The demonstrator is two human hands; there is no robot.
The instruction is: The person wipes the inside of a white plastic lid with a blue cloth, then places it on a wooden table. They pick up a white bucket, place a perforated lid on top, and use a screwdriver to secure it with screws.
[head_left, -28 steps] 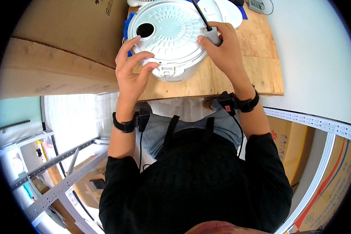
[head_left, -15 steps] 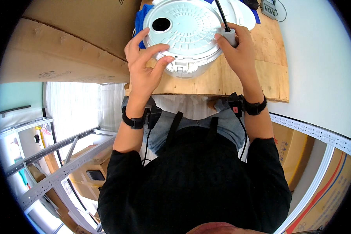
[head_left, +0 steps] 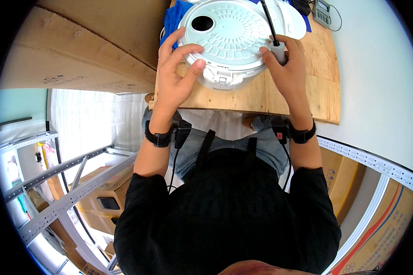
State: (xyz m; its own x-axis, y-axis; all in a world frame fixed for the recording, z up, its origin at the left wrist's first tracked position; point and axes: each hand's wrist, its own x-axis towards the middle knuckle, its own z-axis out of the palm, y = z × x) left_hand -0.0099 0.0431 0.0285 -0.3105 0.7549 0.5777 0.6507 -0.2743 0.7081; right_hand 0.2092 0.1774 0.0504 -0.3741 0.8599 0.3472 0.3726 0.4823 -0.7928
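A round white appliance, which looks like a rice cooker (head_left: 236,43), stands on the wooden table with its pale ribbed lid facing up. Its lid has a round dark hole at the left, and a latch (head_left: 223,79) shows on the near side. My left hand (head_left: 174,75) rests at the lid's left and near rim, fingers spread and holding nothing. In my right hand (head_left: 287,64), at the right rim, is a screwdriver (head_left: 277,51) with a pale grey handle and a black shaft pointing away from me. My right thumb lies against or close to the lid's edge.
A wooden table (head_left: 319,87) carries the cooker, with blue cloth (head_left: 172,20) behind my left hand. White round parts (head_left: 293,20) lie beyond the screwdriver, and a grey keypad device (head_left: 321,13) sits far right. A large cardboard box (head_left: 78,55) walls the left side.
The cooker and both hands appear slightly farther right in the picture, as does the table around them. My right hand still holds the screwdriver; my left fingers remain spread at the rim.
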